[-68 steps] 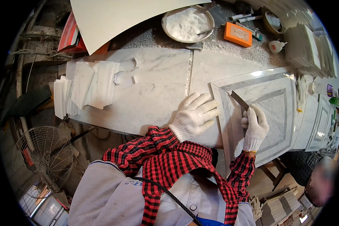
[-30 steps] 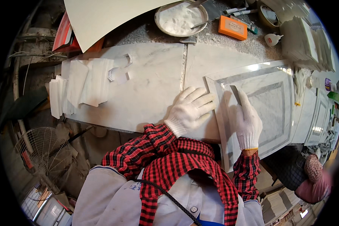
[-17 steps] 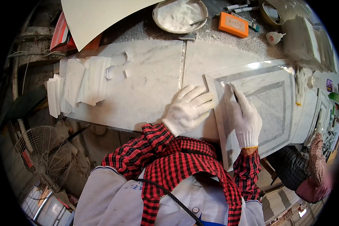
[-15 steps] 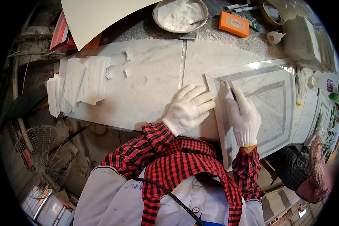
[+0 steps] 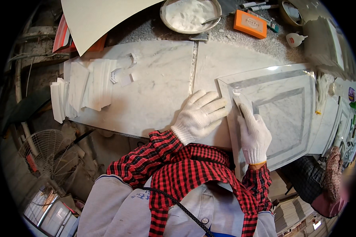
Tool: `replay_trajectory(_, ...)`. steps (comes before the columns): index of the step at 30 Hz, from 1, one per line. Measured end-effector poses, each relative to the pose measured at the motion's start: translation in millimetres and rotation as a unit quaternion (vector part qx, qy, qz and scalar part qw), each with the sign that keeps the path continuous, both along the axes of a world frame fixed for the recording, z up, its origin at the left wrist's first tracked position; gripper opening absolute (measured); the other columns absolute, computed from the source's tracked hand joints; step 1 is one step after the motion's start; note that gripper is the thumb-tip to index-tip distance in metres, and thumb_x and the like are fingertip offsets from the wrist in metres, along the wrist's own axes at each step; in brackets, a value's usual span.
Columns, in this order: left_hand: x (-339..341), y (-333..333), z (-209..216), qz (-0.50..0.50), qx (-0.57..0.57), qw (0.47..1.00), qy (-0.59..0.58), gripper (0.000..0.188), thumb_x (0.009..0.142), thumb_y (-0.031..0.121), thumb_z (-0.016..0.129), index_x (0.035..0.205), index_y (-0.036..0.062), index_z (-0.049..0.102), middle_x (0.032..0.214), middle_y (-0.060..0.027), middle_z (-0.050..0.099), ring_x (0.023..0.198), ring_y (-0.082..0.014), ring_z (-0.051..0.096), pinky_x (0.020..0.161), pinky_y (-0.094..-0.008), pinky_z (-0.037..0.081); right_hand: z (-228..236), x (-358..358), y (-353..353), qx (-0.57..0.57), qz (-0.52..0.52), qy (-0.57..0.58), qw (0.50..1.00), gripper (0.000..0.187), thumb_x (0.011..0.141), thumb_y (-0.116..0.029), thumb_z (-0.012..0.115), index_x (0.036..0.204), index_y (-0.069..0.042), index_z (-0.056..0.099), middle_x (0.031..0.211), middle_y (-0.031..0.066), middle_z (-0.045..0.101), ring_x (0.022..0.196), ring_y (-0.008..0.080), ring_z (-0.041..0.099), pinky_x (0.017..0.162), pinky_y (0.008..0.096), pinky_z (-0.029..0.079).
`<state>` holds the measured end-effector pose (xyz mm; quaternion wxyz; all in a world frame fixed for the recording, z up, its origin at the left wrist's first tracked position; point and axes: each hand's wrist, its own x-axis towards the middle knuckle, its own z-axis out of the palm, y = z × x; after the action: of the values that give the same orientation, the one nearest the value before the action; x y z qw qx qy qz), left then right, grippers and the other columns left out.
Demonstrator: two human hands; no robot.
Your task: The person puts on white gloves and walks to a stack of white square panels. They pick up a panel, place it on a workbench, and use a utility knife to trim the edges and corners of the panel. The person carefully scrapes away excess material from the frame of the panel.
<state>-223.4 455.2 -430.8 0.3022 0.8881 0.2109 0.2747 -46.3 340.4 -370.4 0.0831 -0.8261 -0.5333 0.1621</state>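
In white knit gloves, both hands are at a marble panel (image 5: pixel 283 114) with grey inlaid bands. My left hand (image 5: pixel 197 116) lies flat with fingers extended on the pale slab beneath, its fingertips by the panel's left edge. My right hand (image 5: pixel 254 132) is closed on a thin flat scraper (image 5: pixel 237 103), mostly hidden by the glove, its index finger stretched along it. The scraper's tip rests on the panel near its upper left corner, beside a small white dab (image 5: pixel 236 92).
A bowl of white paste or powder (image 5: pixel 191 15) with a spatula stands at the back, near an orange box (image 5: pixel 250 23) and a small white funnel-shaped item (image 5: pixel 295 39). Stacked marble pieces (image 5: pixel 99 85) lie left, more (image 5: pixel 324 43) right. A fan (image 5: pixel 47 162) stands lower left; another person (image 5: pixel 328 185) is at right.
My right hand has slid a little toward me with the scraper, uncovering the white dab. My left hand stays in place. The view has shifted slightly.
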Motion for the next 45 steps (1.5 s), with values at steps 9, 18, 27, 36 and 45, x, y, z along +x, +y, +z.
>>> replay_trajectory(9, 1, 2, -2, -0.013, -0.005, 1.0, -0.016, 0.035, 0.069, 0.012, 0.077, 0.103, 0.0067, 0.074, 0.121, -0.0083, 0.068, 0.112, -0.0305, 0.062, 0.092, -0.0443, 0.05, -3, 2, 2, 0.003, 0.005, -0.025, 1.0, 0.036, 0.094, -0.024, 0.067, 0.129, -0.025, 0.068, 0.083, 0.0074, 0.063, 0.074, 0.0277, 0.066, 0.064, 0.0383, 0.052)
replay_trajectory(18, 3, 3, 6, 0.015, -0.001, 1.0, -0.024, 0.034, 0.066, 0.01, 0.077, 0.099, 0.0054, 0.073, 0.12, -0.011, 0.067, 0.112, -0.032, 0.062, 0.093, -0.045, 0.05, -10, 54, 6, 0.029, 0.121, -0.018, 0.992, 0.04, 0.091, -0.021, 0.068, 0.13, -0.025, 0.069, 0.084, 0.0079, 0.063, 0.072, 0.0294, 0.063, 0.065, 0.0402, 0.05)
replay_trajectory(27, 2, 4, 1, 0.008, 0.008, 1.0, -0.028, 0.035, 0.064, 0.012, 0.076, 0.098, 0.0034, 0.073, 0.116, -0.0115, 0.067, 0.109, -0.0312, 0.062, 0.091, -0.0436, 0.051, -12, 50, 41, 0.072, 0.191, 0.012, 0.979, 0.04, 0.088, -0.02, 0.07, 0.128, -0.023, 0.07, 0.084, 0.007, 0.064, 0.074, 0.0285, 0.064, 0.066, 0.0392, 0.051)
replay_trajectory(36, 4, 5, 4, 0.013, -0.021, 0.999, -0.034, 0.027, 0.065, 0.009, 0.074, 0.092, 0.0035, 0.071, 0.114, -0.01, 0.066, 0.105, -0.0287, 0.063, 0.088, -0.0418, 0.051, 7, 43, 44, 0.013, 0.154, 0.028, 0.988, 0.04, 0.09, -0.021, 0.068, 0.13, -0.024, 0.068, 0.088, 0.0077, 0.065, 0.076, 0.0295, 0.065, 0.065, 0.0404, 0.05)
replay_trajectory(45, 2, 6, 2, 0.011, -0.015, 0.999, -0.043, 0.03, 0.065, 0.009, 0.075, 0.094, 0.003, 0.072, 0.115, -0.0102, 0.066, 0.106, -0.0292, 0.063, 0.089, -0.043, 0.051, 11, 42, 33, -0.011, 0.151, 0.005, 0.988, 0.038, 0.092, -0.021, 0.068, 0.13, -0.021, 0.068, 0.085, 0.0083, 0.063, 0.075, 0.0296, 0.064, 0.066, 0.0398, 0.05)
